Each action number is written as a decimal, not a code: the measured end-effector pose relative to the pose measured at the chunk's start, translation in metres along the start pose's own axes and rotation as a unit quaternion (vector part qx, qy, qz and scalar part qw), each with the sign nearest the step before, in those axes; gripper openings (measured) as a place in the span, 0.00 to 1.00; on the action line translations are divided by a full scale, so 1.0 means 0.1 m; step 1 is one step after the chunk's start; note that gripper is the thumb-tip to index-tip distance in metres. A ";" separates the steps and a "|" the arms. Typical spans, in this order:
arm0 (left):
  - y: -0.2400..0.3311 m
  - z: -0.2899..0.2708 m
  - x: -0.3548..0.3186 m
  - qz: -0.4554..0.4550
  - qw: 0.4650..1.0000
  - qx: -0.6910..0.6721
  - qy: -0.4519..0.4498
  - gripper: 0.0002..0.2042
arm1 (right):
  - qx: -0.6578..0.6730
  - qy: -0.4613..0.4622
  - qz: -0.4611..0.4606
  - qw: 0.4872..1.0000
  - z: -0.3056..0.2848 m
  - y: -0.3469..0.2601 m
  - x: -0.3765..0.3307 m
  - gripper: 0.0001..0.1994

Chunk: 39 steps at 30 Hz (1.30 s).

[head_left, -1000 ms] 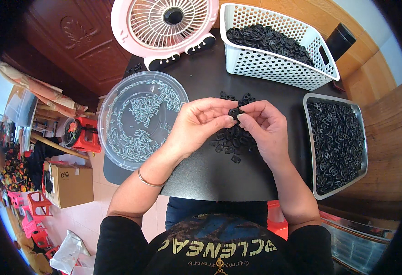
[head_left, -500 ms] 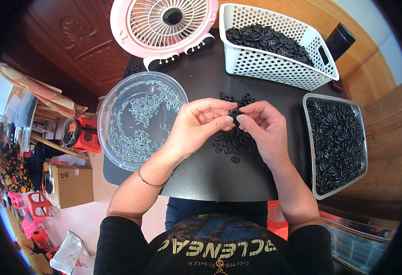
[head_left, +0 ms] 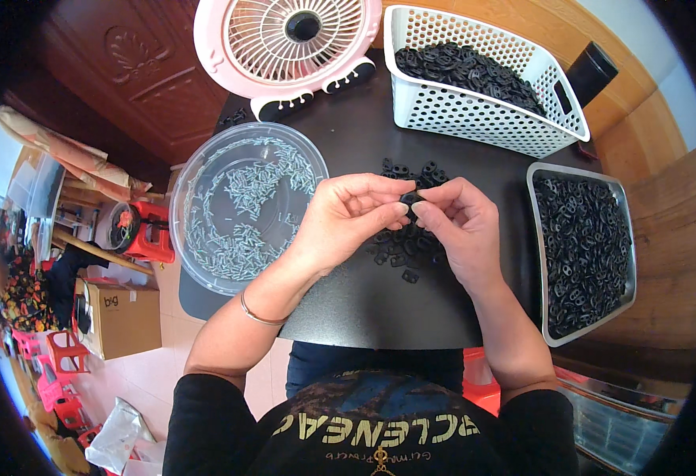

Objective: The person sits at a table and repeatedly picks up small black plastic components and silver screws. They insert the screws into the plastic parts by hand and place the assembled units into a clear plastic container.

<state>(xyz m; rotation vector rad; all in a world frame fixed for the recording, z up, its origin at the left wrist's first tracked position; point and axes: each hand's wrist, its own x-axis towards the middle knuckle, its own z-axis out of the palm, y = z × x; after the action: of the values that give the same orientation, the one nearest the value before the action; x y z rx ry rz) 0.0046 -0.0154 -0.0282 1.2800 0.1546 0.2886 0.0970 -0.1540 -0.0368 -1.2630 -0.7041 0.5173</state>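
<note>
A small black plastic piece (head_left: 410, 198) is pinched between my left hand (head_left: 348, 213) and my right hand (head_left: 463, 226), thumbs and forefingers meeting on it from both sides. Its exact kind is partly hidden by my fingertips. Beneath and behind the hands lies a loose pile of similar black plastic pieces (head_left: 398, 259), some with two holes. To the left of my left hand stands a round clear plastic tub (head_left: 180, 238) with many short silvery metal pins or springs (head_left: 253, 186) in it; which of these they are I cannot tell.
At the far right stands a white perforated basket (head_left: 443, 119) of black pieces; a metal tray (head_left: 544, 262) on the right holds more. A pink fan (head_left: 209, 59) stands at the far left of the dark table (head_left: 356, 309). Beyond the left edge are a cardboard box (head_left: 130, 321) and red stools.
Both hands keep their pinch on the black piece, which has turned slightly between the fingertips. The whole view has shifted a little; the containers have not moved.
</note>
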 end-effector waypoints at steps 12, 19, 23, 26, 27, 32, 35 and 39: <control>0.01 -0.02 0.00 -0.055 0.996 -0.072 -0.008 0.12 | -0.017 -0.006 -0.034 0.999 0.06 -0.01 0.00 0.10; 0.02 -0.13 0.03 -0.060 0.992 -0.086 -0.070 0.20 | -0.130 -0.066 -0.052 0.988 0.01 -0.01 0.02 0.16; 0.04 -0.15 0.02 -0.095 0.987 -0.100 -0.085 0.23 | -0.126 -0.074 -0.036 0.989 0.00 0.01 0.01 0.14; 0.04 -0.16 0.02 -0.107 0.986 -0.097 -0.088 0.24 | -0.152 -0.064 -0.062 0.984 0.00 0.05 0.00 0.14; 0.04 -0.16 0.02 -0.110 0.986 -0.095 -0.087 0.24 | -0.155 -0.060 -0.064 0.984 0.01 0.05 -0.01 0.13; 0.02 -0.19 0.01 -0.114 0.985 -0.097 -0.088 0.24 | -0.171 -0.040 -0.071 0.982 0.05 0.05 -0.03 0.13; 0.05 -0.16 0.00 -0.132 0.984 -0.052 -0.109 0.24 | -0.199 -0.044 -0.092 0.975 0.02 0.07 -0.03 0.12; 0.12 0.09 -0.07 -0.166 0.975 -0.022 -0.144 0.24 | -0.190 -0.013 -0.088 0.978 -0.01 0.04 -0.01 0.09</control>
<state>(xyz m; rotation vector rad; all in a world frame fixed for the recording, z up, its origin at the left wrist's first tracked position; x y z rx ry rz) -0.0012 -0.0224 -0.0150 1.2152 0.1117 -0.1804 0.0971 -0.1544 -0.0415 -1.5315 -0.9589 0.2588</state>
